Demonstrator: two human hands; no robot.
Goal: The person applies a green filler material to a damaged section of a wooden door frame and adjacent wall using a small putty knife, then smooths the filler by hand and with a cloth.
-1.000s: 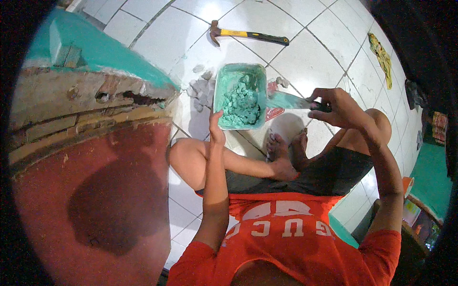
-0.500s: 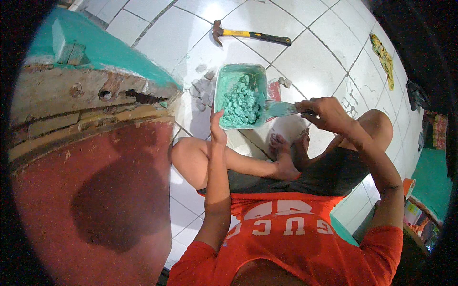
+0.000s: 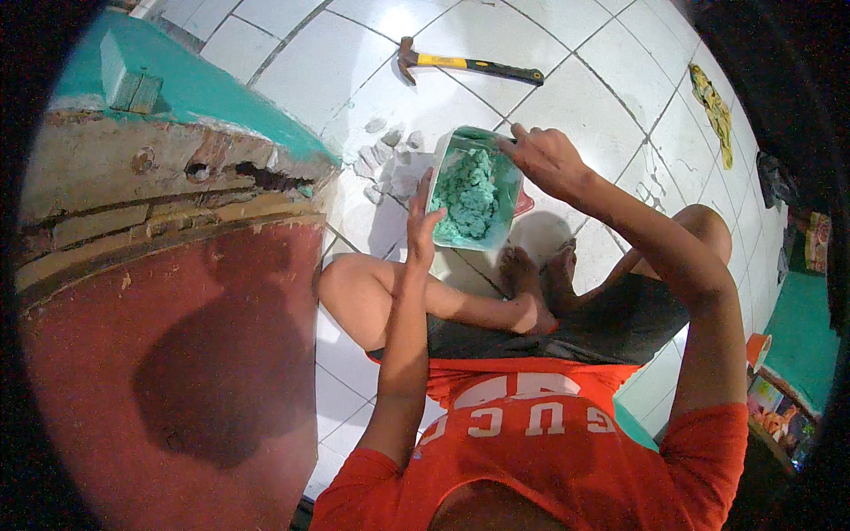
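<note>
My left hand (image 3: 421, 226) holds the left side of a pale plastic tub (image 3: 506, 221) with lumpy mint-green paste (image 3: 469, 195) inside. My right hand (image 3: 544, 159) is closed at the tub's upper-right rim; what its fingers grip is hidden. A red flat object (image 3: 522, 202) shows beside the tub. Pale rubble pieces (image 3: 394, 164) lie left of it. My bare feet (image 3: 527, 292) rest just below the tub, between my crossed legs.
A claw hammer (image 3: 469, 66) lies above the tub, a yellow cloth (image 3: 713, 111) farther right. On the left stand a broken red wall (image 3: 168, 292) and teal ledge (image 3: 212, 124) bearing a pale block (image 3: 128, 84). Dark bags (image 3: 775, 181) lie at the right.
The tub has shifted right and tilted slightly. My right hand has moved up and left to its upper rim; the scraper seen in it earlier is now hard to make out.
</note>
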